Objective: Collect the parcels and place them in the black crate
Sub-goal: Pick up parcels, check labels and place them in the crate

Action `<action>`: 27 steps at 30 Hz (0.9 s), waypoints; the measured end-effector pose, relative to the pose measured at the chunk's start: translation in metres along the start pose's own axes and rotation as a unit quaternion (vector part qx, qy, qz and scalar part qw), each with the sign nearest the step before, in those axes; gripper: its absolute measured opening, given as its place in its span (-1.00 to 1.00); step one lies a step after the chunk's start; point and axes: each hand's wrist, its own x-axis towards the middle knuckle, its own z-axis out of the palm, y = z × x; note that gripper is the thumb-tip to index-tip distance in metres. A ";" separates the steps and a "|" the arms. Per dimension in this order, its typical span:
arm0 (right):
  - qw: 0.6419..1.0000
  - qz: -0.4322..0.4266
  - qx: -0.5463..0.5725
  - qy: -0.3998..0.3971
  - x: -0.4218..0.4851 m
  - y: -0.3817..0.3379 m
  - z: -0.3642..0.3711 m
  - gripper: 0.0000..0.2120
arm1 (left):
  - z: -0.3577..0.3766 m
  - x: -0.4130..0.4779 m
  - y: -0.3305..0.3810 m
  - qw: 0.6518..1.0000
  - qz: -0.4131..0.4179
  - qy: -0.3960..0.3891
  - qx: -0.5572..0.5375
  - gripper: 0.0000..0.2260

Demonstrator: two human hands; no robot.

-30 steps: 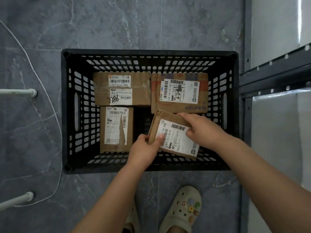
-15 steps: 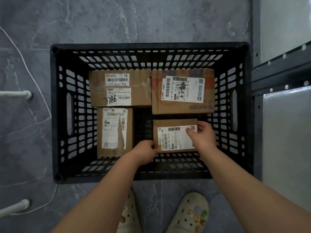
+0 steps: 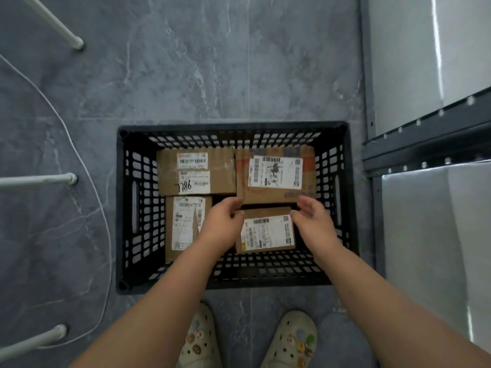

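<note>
Head view: nearest, cream clogs [image 3: 289, 338] on the grey tiled floor [image 3: 186, 75]. Beyond them, over the black crate [image 3: 121, 208], left hand [image 3: 221, 224] and right hand [image 3: 314, 224] apart, flanking the far corners of a small labelled parcel [image 3: 267, 232] lying flat in the crate between them. Right fingers loosely curved, clasping nothing; left fingers curled, grip impossible to tell. Left of the left hand, a tall parcel [image 3: 186, 224]. Beyond both hands, a taped parcel [image 3: 196, 172] beside a wider parcel [image 3: 275, 173].

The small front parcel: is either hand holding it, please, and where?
Cannot tell: left hand and right hand curl loosely at far corners of the small parcel, lying in the black crate.
</note>
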 end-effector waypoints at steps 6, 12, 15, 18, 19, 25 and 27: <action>0.993 -0.111 0.014 -0.049 -0.076 -0.122 -0.026 -0.72 | -0.066 -0.074 0.123 0.990 0.137 0.028 0.002 -0.71; 0.967 -0.251 0.020 -0.034 -0.199 -0.279 -0.087 -0.74 | -0.158 -0.196 0.266 0.967 0.253 0.031 -0.012 -0.73; 0.951 -0.307 0.017 -0.028 -0.274 -0.340 -0.117 -0.73 | -0.196 -0.268 0.315 0.949 0.306 0.059 -0.039 -0.75; 0.937 -0.347 0.028 -0.025 -0.350 -0.381 -0.142 -0.76 | -0.222 -0.340 0.347 0.931 0.352 0.064 -0.078 -0.79; 0.932 -0.360 0.030 -0.024 -0.367 -0.389 -0.148 -0.76 | -0.226 -0.356 0.354 0.925 0.363 0.065 -0.092 -0.80; 0.906 -0.417 0.061 0.048 -0.487 -0.418 -0.190 -0.76 | -0.244 -0.457 0.398 0.890 0.449 0.020 -0.074 -0.82; 0.898 -0.427 0.074 0.080 -0.522 -0.421 -0.199 -0.78 | -0.249 -0.488 0.416 0.871 0.486 0.003 -0.068 -0.83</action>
